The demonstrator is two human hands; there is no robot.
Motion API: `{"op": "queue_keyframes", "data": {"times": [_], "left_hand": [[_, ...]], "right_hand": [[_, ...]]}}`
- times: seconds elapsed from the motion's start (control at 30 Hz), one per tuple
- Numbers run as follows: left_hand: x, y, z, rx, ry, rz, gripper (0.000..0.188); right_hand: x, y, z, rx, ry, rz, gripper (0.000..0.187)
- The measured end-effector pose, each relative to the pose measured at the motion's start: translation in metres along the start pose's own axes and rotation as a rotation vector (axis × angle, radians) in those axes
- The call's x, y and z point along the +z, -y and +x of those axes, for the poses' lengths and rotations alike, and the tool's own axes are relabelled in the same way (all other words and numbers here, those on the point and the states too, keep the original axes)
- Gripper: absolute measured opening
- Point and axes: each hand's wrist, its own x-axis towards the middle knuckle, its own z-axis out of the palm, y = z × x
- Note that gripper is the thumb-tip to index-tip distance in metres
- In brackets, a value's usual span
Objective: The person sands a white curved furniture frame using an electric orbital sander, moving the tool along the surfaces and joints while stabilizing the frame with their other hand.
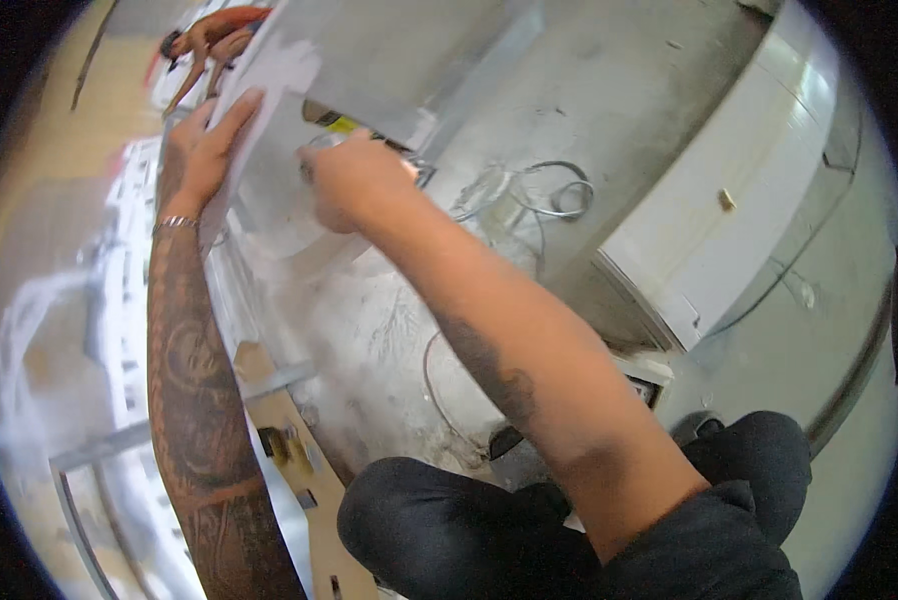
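Note:
My left hand (201, 155) is at the upper left, its thumb and fingers closed over the edge of a pale, smooth panel (259, 165). The panel stands tilted, running away from me. To the right of it, my right hand (357, 178) is curled into a grip close to the panel's face. A greyish, rounded bit shows at its fingers, but most of what it holds is hidden and blurred. Just beyond those fingers is a yellow-green and black object (341, 123), its kind unclear.
A coiled cable (569, 192) lies on the grey floor. A long white boxy piece (719, 200) lies at right. A wooden board (309, 505) and metal frame (64, 465) are at lower left. Another person (214, 45) crouches at far left. My bent knees (419, 510) are below.

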Motion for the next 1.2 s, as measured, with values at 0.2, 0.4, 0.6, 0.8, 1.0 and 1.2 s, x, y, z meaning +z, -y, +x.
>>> {"op": "queue_keyframes", "data": {"times": [0.2,0.4,0.6,0.8,1.0,1.2], "left_hand": [[-0.003,0.001,-0.006,-0.043,-0.004,-0.044,0.079],[0.001,-0.002,-0.006,0.003,-0.048,-0.015,0.081],[-0.002,0.010,-0.004,0.185,-0.039,0.058,0.084],[-0.003,-0.001,-0.011,0.072,-0.009,0.015,0.076],[-0.031,-0.024,-0.019,-0.036,0.081,0.114,0.082],[0.003,0.002,-0.010,0.005,-0.068,0.055,0.087]], "right_hand": [[0.013,0.010,0.003,-0.010,0.036,-0.043,0.066],[0.028,0.020,-0.005,-0.010,0.053,-0.036,0.064],[0.043,0.042,-0.019,-0.020,0.154,0.022,0.059],[0.042,0.025,-0.005,-0.036,0.151,-0.132,0.064],[0.028,0.004,0.014,-0.072,-0.043,-0.189,0.063],[0.066,0.036,0.002,-0.083,0.185,-0.214,0.069]]}}
